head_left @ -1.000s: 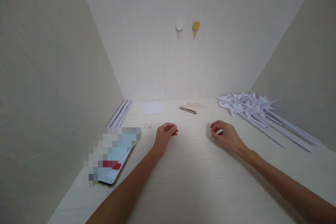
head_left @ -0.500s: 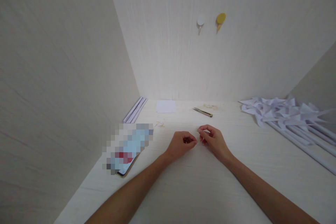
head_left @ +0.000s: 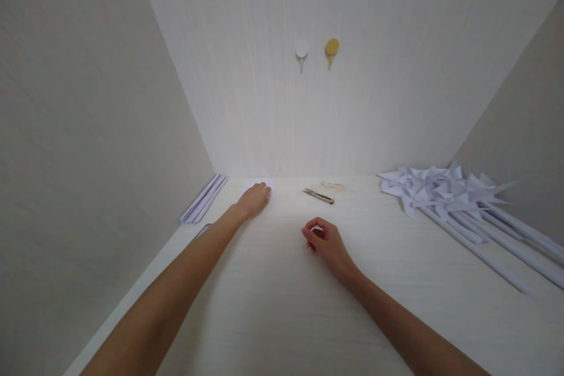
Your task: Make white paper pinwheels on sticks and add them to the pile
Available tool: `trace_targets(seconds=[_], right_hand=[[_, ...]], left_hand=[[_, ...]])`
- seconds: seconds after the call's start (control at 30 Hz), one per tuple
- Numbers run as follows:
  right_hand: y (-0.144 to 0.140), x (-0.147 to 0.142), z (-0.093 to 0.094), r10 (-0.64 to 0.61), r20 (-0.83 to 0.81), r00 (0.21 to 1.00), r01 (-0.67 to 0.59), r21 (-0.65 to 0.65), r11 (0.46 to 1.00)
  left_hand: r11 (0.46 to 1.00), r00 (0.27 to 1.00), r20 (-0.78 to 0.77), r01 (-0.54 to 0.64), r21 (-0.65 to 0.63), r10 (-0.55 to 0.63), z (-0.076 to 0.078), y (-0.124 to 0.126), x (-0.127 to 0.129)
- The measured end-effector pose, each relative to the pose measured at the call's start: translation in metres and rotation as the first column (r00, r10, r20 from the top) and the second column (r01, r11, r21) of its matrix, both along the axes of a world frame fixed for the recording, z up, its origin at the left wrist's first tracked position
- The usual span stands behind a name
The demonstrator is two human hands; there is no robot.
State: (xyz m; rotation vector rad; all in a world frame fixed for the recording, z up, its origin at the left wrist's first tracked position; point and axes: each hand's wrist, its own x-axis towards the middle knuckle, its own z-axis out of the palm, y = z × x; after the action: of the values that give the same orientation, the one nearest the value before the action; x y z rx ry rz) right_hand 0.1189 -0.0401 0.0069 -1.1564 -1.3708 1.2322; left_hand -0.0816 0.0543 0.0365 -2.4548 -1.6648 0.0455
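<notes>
Left hand [head_left: 254, 198] flat, fingers spread on the white paper square [head_left: 263, 183] at desk's 11 o'clock, gripping nothing; right hand [head_left: 325, 242] curled, contents unclear, well apart at paper's 4 o'clock; left hand nearer.

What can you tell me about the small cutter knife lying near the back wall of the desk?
The small slim cutter knife lies flat on the pale wood-grain desk, angled with its darker metal-looking tip to the left and yellowish end to the right. Nothing touches it. It sits beyond the right hand, right of the left hand, with thin tan scraps just behind it.
</notes>
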Motion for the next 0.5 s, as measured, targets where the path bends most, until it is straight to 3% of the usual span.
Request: trace_targets(seconds=[0.1,0.27,0.5], right_hand=[[0.001,0.0,0.002,0.014,0.012,1.0,-0.014,-0.011,1.0],[0.001,0.001,0.003,0.017,0.041,0.999,-0.017,-0.01,1.0],[0.002,0.001,0.002,0.02,0.047,0.999,-0.02,-0.009,1.0]], left_hand=[[0.996,0.996,-0.09,0.004,-0.086,-0.012,0.004,0.01,-0.002],[0.993,0.992,-0.119,0.036,-0.114,-0.049,0.011,0.017,-0.005],[0.983,0.988,-0.045,0.142,-0.115,-0.148,0.01,0.033,-0.017]])
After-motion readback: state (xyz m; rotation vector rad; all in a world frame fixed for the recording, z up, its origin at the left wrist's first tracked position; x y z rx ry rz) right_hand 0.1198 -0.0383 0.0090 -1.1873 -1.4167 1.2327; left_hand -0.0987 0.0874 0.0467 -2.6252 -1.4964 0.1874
